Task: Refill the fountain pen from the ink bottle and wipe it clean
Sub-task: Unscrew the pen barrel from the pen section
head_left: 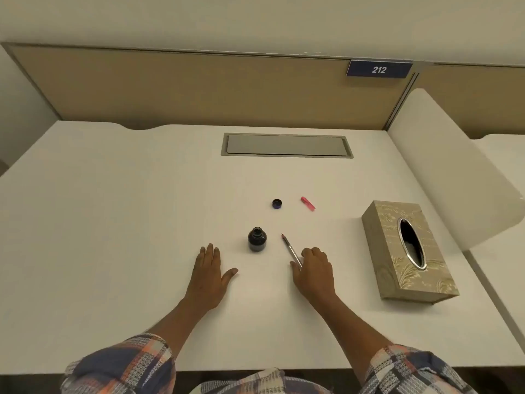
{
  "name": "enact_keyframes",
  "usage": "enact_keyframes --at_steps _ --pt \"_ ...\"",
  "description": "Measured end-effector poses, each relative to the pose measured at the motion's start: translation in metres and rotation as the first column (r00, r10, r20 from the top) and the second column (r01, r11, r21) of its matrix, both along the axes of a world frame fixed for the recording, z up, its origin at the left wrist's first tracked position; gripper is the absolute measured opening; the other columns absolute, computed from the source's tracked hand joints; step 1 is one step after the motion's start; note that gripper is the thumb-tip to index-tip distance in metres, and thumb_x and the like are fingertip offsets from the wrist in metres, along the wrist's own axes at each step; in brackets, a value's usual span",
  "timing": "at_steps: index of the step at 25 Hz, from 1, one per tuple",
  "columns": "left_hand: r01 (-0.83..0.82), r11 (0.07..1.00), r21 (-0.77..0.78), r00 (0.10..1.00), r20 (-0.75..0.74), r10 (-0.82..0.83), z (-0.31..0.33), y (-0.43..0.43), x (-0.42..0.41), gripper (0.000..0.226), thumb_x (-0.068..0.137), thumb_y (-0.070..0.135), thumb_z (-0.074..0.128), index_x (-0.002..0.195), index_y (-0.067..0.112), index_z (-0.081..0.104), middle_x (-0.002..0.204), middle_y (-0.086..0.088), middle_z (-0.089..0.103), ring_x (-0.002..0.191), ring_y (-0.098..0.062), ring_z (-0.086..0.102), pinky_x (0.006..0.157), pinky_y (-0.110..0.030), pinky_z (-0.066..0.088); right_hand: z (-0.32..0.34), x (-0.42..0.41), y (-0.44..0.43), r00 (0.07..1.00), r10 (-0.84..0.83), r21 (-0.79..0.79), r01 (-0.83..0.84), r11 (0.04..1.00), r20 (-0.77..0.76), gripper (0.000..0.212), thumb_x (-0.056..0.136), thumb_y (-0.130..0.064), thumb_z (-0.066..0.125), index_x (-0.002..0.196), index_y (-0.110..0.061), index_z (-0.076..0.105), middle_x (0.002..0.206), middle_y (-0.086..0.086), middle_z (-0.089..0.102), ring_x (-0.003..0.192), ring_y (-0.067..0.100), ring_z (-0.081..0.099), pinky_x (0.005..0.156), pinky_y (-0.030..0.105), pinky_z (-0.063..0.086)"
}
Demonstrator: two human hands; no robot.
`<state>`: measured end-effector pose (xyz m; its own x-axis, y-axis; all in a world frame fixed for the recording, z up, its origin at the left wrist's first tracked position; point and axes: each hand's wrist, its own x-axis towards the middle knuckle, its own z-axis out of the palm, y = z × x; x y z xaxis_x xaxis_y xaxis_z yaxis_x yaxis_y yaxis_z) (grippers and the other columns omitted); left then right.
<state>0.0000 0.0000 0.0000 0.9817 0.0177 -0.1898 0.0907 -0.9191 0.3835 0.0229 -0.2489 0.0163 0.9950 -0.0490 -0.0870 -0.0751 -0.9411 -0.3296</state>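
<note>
A small dark ink bottle (257, 239) stands uncapped on the white desk (113, 209), its blue cap (277, 203) lying farther back. The fountain pen (290, 248) lies slanted to the bottle's right, nib pointing away from me. Its pink cap (308, 203) rests beyond, to the right of the bottle cap. My right hand (314, 273) pinches the pen's near end with thumb and fingers. My left hand (208, 275) lies flat and open on the desk, just left of the bottle and not touching it.
A beige patterned tissue box (409, 251) stands at the right, its oval slot facing up. A grey cable hatch (287, 145) is set into the desk's far side. A partition wall rises behind, and a white divider (443, 166) on the right.
</note>
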Motion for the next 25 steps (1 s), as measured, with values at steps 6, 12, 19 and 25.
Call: enact_keyframes --at_steps 6,12,19,25 --pt "-0.073 0.997 -0.020 0.997 0.005 0.073 0.004 -0.001 0.001 0.088 0.086 0.066 0.026 0.144 0.000 0.024 0.156 -0.018 0.017 0.145 -0.032 0.009 0.119 -0.036 0.008 -0.006 -0.003 0.002 0.998 -0.058 -0.006 0.058 0.998 0.001 0.019 0.091 -0.026 0.052 0.091 -0.010 0.062 0.097 0.005 0.058 0.095 0.028 0.050 0.073 0.039 0.047" --pt "-0.100 0.978 -0.182 0.981 0.146 0.127 0.024 -0.011 -0.004 0.048 0.092 0.031 0.054 0.130 0.002 0.048 0.134 -0.013 0.048 0.127 -0.029 0.040 0.105 -0.033 0.034 -0.006 -0.005 0.003 0.966 -0.250 0.301 0.220 0.928 0.063 0.014 0.087 -0.009 0.056 0.078 -0.002 0.065 0.085 0.008 0.058 0.086 0.030 0.054 0.066 0.036 0.047" --pt "-0.152 0.701 -0.697 0.985 -0.053 0.162 0.088 -0.064 0.003 0.009 0.086 0.013 0.062 0.089 0.017 0.070 0.079 0.004 0.070 0.068 -0.004 0.063 0.068 -0.015 0.048 0.042 -0.012 -0.009 0.904 -0.424 0.561 0.324 0.762 0.054 0.004 0.085 -0.012 0.066 0.087 -0.010 0.069 0.086 0.001 0.062 0.076 0.016 0.058 0.063 0.018 0.039" --pt "-0.381 0.272 -0.884 0.925 -0.357 0.134 0.128 -0.106 0.030 0.021 0.091 0.023 0.058 0.100 0.007 0.067 0.101 -0.010 0.072 0.092 -0.024 0.068 0.079 -0.033 0.057 0.100 -0.025 -0.018 0.936 -0.353 0.652 0.274 0.707 -0.011 0.007 0.082 -0.016 0.072 0.078 -0.020 0.067 0.077 0.000 0.069 0.066 0.011 0.069 0.058 0.018 0.051"
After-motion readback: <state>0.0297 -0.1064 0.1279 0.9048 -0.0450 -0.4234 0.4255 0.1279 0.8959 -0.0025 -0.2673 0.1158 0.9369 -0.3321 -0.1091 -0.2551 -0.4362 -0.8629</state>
